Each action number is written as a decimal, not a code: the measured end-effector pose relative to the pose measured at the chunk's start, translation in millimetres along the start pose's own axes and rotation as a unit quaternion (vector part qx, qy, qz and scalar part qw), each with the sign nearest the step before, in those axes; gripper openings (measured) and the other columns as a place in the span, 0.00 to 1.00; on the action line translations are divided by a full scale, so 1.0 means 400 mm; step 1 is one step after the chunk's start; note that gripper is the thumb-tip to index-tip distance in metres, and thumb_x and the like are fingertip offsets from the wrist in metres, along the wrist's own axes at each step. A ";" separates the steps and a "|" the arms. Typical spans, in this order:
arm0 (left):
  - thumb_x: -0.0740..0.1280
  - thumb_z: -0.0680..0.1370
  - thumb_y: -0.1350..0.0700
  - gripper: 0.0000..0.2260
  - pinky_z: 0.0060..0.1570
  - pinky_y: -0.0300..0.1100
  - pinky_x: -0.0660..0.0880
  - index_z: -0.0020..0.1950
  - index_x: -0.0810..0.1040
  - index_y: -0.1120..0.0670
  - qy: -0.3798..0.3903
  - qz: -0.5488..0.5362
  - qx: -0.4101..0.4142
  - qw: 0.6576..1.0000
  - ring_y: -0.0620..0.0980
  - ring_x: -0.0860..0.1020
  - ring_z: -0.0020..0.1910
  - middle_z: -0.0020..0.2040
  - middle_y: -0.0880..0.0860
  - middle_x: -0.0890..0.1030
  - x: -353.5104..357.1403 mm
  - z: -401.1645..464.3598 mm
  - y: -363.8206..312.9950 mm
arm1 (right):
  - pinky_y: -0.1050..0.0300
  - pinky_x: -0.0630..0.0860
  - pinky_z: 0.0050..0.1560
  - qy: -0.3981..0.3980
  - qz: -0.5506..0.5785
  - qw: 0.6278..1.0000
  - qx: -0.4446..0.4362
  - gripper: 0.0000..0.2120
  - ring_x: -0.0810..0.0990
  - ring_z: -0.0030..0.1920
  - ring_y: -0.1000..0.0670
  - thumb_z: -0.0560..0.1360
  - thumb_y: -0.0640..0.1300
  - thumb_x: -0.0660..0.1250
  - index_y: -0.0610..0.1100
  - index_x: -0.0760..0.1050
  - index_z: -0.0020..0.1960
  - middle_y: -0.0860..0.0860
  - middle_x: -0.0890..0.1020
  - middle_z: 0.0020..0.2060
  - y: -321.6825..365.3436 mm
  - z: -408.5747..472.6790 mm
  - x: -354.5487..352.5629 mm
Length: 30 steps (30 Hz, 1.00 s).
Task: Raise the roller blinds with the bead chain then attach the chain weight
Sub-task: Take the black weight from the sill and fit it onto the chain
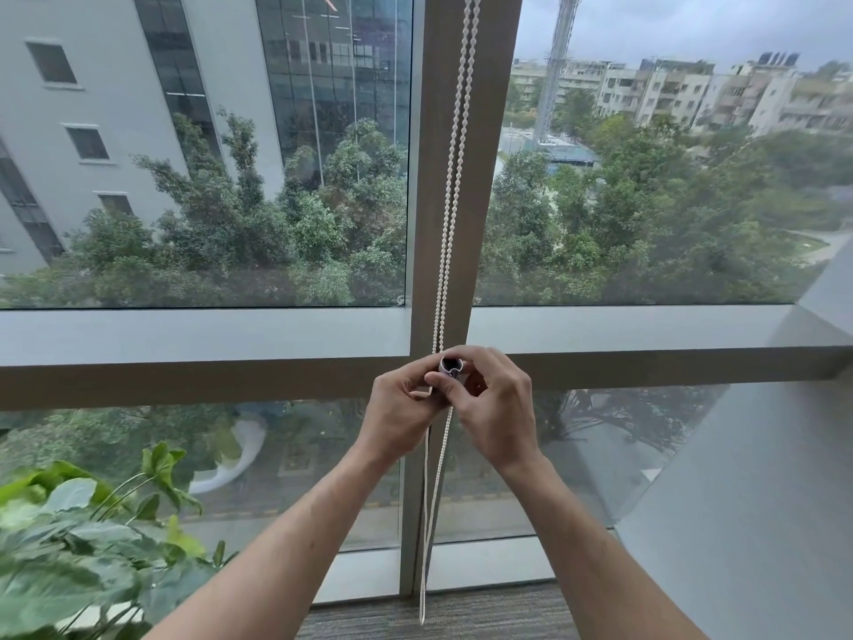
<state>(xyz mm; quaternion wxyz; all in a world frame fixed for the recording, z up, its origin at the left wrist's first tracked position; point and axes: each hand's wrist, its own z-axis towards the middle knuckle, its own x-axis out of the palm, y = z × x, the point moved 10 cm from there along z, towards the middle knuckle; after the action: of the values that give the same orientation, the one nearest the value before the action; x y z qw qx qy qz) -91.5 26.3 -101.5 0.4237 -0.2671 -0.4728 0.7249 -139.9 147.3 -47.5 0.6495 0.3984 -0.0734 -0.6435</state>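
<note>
Chain weight (451, 368), small tube with open end up, sits at frame centre against the mullion (454, 224), pinched from both sides. Left hand (402, 408) at its 8 o'clock, thumb pressed on the tube; right hand (496, 401) at 4 o'clock, fingers curled over the top, both clamped on it, likely to steady it for threading. Bead chain (454, 145) runs in from 12 o'clock as two strands, passes at the weight, loop hanging to 6 o'clock near the floor. Glass fully uncovered, so raising looks done. Plant (87, 538) at 8 o'clock.
</note>
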 end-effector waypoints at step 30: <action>0.76 0.71 0.66 0.23 0.48 0.49 0.81 0.59 0.83 0.43 0.067 -0.001 -0.009 0.998 0.48 0.83 0.46 0.50 0.54 0.87 0.009 0.015 -0.047 | 0.50 0.83 0.37 0.104 0.103 0.989 0.027 0.11 0.82 0.35 0.56 0.76 0.36 0.72 0.42 0.83 0.58 0.51 0.85 0.45 -0.018 0.028 -0.011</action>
<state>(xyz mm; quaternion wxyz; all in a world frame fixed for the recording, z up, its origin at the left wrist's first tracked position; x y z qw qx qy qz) -91.1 30.3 -82.1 0.4525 -0.3187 -0.4500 0.7008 -153.0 147.7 -42.6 0.7054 0.4707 -0.0631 -0.5262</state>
